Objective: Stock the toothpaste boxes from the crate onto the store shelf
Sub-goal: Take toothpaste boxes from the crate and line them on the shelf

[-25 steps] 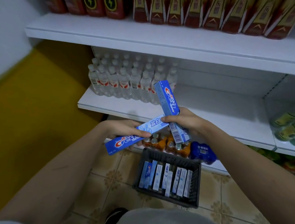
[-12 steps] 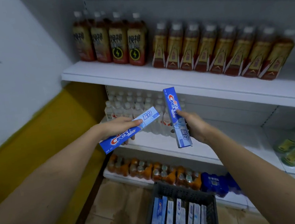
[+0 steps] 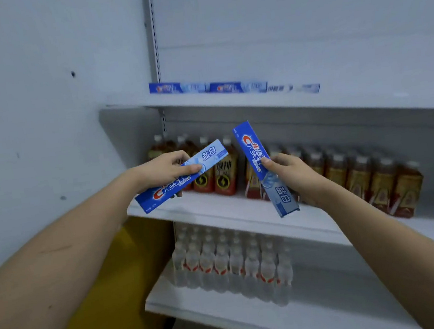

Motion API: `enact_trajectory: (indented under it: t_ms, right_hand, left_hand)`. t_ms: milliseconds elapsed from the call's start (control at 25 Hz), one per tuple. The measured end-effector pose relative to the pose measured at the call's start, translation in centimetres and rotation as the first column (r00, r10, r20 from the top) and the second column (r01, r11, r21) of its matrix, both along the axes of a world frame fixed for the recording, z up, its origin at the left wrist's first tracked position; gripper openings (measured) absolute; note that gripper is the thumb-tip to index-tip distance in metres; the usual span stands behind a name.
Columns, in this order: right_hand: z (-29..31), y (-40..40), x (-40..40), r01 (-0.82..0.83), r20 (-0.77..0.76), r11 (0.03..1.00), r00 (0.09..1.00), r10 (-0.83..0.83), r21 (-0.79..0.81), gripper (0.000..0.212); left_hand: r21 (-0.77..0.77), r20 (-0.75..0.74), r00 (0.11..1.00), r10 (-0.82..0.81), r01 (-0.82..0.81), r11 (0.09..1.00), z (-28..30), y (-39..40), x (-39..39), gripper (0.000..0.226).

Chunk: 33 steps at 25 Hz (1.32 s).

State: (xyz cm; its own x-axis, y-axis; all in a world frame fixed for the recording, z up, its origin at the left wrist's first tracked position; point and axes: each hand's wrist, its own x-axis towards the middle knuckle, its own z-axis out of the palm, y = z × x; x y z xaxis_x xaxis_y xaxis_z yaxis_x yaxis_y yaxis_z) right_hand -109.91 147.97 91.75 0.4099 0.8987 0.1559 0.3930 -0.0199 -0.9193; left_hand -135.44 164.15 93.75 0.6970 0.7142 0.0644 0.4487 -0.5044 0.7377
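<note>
You hold two slim cardboard toothpaste boxes up before the white shelves.

Your left hand (image 3: 166, 168) has its fingers clamped round the left toothpaste box (image 3: 182, 179), a long, glossy blue carton tilted up toward the right; your right hand (image 3: 291, 176) pinches the right toothpaste box (image 3: 265, 168) near its middle, nearly upright, top leaning left. The two boxes are near each other at centre frame but apart. On the top shelf (image 3: 365, 100), upper centre, three more toothpaste boxes (image 3: 234, 86) lie end to end at the back; smooth bare shelf runs in front of them and off to the right. Below, brown drink bottles (image 3: 360, 177) fill the middle shelf, and clear water bottles (image 3: 232, 265) crowd the lower shelf at its left end.
</note>
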Motion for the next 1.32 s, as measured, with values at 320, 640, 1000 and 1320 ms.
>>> enact_trajectory:
  t_ms: [320,640,1000,1320]
  right_hand:
    - [14.4,1.2,5.5,-0.008,0.263,0.989,0.964,-0.031,0.145,0.02]
    - [21.3,2.6,9.8,0.007,0.473,0.992,0.879,-0.065,0.123,0.029]
    - [22.2,11.6,11.0,0.043,0.825,0.999,0.565,-0.025,0.001,0.032]
    - [22.5,24.5,10.5,0.103,0.886,0.987,0.46,0.063,-0.123,0.032]
  left_hand:
    - [0.311,0.066,0.991,0.12,-0.135,0.941,14.2,1.2,0.8,0.04]
    - [0.429,0.083,0.973,0.214,-0.228,0.874,21.2,1.9,2.7,0.039]
    - [0.556,-0.072,0.978,0.198,-0.126,0.821,21.1,10.4,6.5,0.037]
    - [0.51,-0.333,0.934,0.132,0.06,0.858,20.0,24.3,8.2,0.037]
